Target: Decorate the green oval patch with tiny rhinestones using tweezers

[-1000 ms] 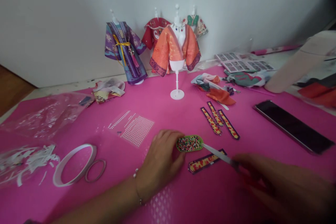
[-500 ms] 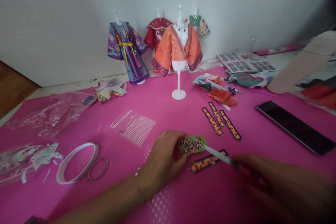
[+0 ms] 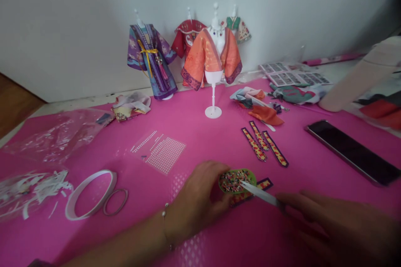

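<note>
My left hand [image 3: 200, 194] grips the left end of a small green oval tray [image 3: 254, 178] between thumb and fingers. Many tiny multicoloured beads [image 3: 233, 180] fill it. My right hand [image 3: 332, 217], blurred, is closed on white pointed tweezers [image 3: 263, 195], whose tips reach in among the beads. Partly covered by the tray is a yellow-and-red fabric strip [image 3: 265, 183] with a dark border. Three similar strips [image 3: 253, 144] lie just beyond on the pink mat [image 3: 213, 142]. Whether the tweezers pinch a bead is too small to tell.
Miniature robes hang on white stands at the back, an orange jacket [image 3: 200, 52] foremost. A sheet of stick-on gems [image 3: 166, 154], a tape roll [image 3: 70, 206] and plastic bags [image 3: 62, 133] lie left. A phone [image 3: 351, 150], a pale bottle [image 3: 357, 77] and fabric scraps [image 3: 266, 114] are right.
My left hand has moved the bead tray slightly right and nearer to me, over the fabric strip. The tweezer tips stay among the beads, lower than before.
</note>
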Action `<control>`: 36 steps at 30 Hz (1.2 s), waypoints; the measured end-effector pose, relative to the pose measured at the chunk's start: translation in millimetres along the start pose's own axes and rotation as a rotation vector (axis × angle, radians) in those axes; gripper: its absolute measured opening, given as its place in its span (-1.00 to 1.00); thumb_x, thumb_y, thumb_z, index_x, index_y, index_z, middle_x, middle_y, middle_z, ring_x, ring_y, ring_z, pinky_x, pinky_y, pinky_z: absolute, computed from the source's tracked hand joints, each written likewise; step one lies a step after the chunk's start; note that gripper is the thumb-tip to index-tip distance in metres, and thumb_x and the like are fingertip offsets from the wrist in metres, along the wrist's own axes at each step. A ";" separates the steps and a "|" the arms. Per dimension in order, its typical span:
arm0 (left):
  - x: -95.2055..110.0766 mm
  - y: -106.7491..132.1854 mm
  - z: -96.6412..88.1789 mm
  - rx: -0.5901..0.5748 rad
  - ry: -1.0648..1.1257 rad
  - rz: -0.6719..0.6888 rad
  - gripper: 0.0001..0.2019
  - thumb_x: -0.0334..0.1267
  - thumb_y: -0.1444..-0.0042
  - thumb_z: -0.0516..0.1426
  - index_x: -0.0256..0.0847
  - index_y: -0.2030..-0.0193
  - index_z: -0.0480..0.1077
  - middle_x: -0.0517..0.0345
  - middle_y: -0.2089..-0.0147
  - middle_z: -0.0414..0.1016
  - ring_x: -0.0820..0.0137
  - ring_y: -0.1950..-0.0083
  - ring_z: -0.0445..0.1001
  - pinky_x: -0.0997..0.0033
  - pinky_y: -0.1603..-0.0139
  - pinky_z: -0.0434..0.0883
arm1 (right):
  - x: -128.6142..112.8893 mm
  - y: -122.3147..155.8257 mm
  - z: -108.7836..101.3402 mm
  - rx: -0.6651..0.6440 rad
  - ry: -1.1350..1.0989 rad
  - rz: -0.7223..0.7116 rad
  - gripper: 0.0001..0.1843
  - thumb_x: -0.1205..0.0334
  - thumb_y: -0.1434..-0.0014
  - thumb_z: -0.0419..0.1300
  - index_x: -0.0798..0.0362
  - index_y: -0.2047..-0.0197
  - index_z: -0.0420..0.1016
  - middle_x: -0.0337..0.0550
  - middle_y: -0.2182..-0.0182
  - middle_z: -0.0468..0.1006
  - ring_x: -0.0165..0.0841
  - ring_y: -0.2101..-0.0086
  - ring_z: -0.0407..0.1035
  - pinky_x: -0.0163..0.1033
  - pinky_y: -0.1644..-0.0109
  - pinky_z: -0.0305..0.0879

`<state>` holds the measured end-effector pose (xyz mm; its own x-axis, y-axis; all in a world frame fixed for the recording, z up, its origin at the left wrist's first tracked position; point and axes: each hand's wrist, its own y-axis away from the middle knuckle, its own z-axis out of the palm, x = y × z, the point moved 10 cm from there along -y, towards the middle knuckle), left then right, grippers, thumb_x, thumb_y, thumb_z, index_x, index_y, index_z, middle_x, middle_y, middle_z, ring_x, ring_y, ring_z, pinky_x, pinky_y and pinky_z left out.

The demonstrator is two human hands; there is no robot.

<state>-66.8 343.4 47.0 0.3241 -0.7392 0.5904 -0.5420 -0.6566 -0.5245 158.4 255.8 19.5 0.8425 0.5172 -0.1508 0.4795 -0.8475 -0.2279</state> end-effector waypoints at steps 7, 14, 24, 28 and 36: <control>5.5 -0.9 -2.7 0.011 -0.009 0.026 -0.59 -0.38 -0.44 0.34 -0.09 -0.34 0.42 -0.01 -0.13 0.77 0.18 -0.12 0.79 0.17 -0.20 0.78 | -7.1 -0.4 -9.7 0.053 0.004 -0.017 -0.57 0.29 -0.46 0.19 -0.20 -0.30 0.64 -0.30 0.20 0.85 -0.27 0.49 0.70 -0.25 0.48 0.50; 8.7 -0.7 -3.4 0.019 0.004 0.038 -0.60 -0.36 -0.46 0.35 -0.07 -0.34 0.42 0.00 -0.13 0.77 0.19 -0.11 0.80 0.19 -0.21 0.78 | -9.0 -3.3 -9.5 0.039 0.038 -0.038 -0.63 0.25 -0.47 0.17 -0.18 -0.25 0.60 -0.35 0.22 0.85 -0.30 0.50 0.70 -0.27 0.53 0.48; 7.9 -1.0 -1.7 0.021 -0.002 0.032 -0.61 -0.38 -0.44 0.34 -0.06 -0.31 0.43 0.03 -0.11 0.79 0.19 -0.10 0.80 0.17 -0.17 0.77 | -8.9 -7.0 -11.4 0.048 0.002 -0.039 -0.63 0.30 -0.47 0.16 -0.16 -0.25 0.57 -0.35 0.24 0.82 -0.32 0.53 0.67 -0.25 0.54 0.46; -0.1 -1.7 -1.0 0.003 0.014 -0.038 -0.61 -0.41 -0.39 0.34 -0.05 -0.27 0.44 0.06 -0.08 0.78 0.20 -0.03 0.79 0.19 -0.07 0.77 | -6.5 -4.4 -7.8 0.006 -0.018 -0.007 -0.65 0.26 -0.49 0.18 -0.15 -0.26 0.58 -0.30 0.21 0.83 -0.28 0.48 0.70 -0.24 0.52 0.47; -1.8 -3.4 -1.0 -0.010 0.024 -0.060 -0.66 -0.35 -0.43 0.35 -0.05 -0.24 0.44 0.07 -0.06 0.78 0.22 0.01 0.78 0.22 -0.03 0.76 | -9.2 -6.0 -7.2 0.014 0.004 -0.022 -0.63 0.28 -0.47 0.17 -0.15 -0.26 0.57 -0.29 0.23 0.83 -0.25 0.51 0.69 -0.21 0.56 0.46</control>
<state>-66.3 347.1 48.3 0.3372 -0.6947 0.6354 -0.5300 -0.6979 -0.4818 149.6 255.3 29.2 0.8325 0.5356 -0.1418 0.4949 -0.8339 -0.2442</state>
